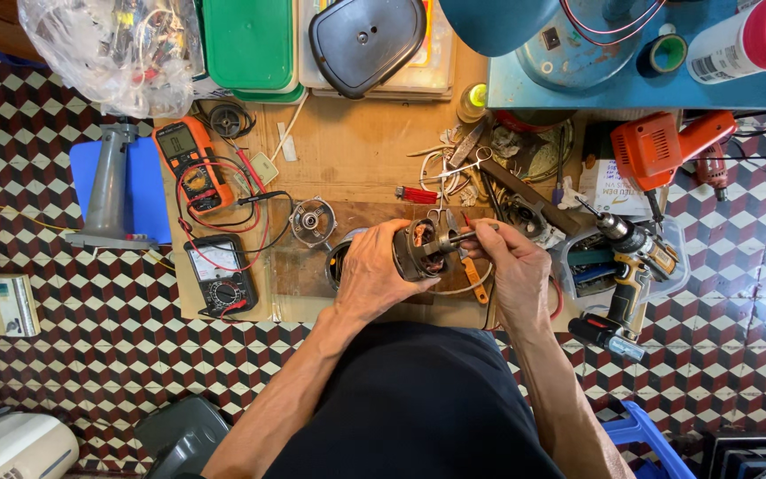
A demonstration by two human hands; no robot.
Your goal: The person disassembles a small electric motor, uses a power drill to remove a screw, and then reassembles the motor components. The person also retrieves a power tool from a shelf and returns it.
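My left hand (pixel 374 270) grips a small electric motor (pixel 423 250) with copper windings showing at its open end, held over a low wooden board (pixel 356 142). My right hand (pixel 514 266) pinches the motor's metal shaft (pixel 470 236), which sticks out to the right. Under the motor lie orange-handled pliers (pixel 474 279). A round metal end cap (pixel 313 222) rests on the board just left of my left hand.
An orange multimeter (pixel 190 162) and a black analog meter (pixel 220 275) with red and black leads lie at left. A cordless drill (pixel 631 266) and an orange drill (pixel 662 146) sit at right. Scissors, wire and small tools clutter the board's far right. The floor is patterned tile.
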